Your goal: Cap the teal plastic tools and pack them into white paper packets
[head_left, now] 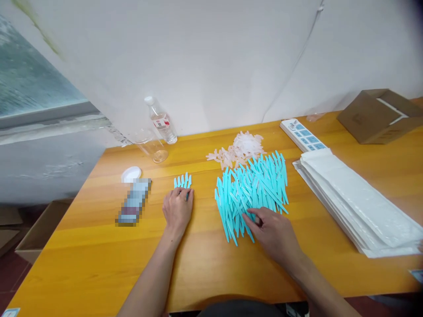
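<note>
Several slim turquoise pieces (183,181) lie side by side in a short row on the wooden table. Over their near ends rests my left hand (177,208), fingers bent and closed around them. A large heap of the same turquoise pieces (251,189) is spread at the middle of the table. My right hand (267,224) is at the heap's near right edge, thumb and index finger pinched at a piece; the fingertips are partly lost among the pieces. Behind the heap sits a pile of small translucent pale pink pieces (246,146).
White plastic bags (360,198) are stacked on the right, with printed cards (304,135) behind. A cardboard box (373,116) stands back right. On the left are a blurred phone (134,202), white lid (131,174), clear jar (153,147) and water bottle (162,123).
</note>
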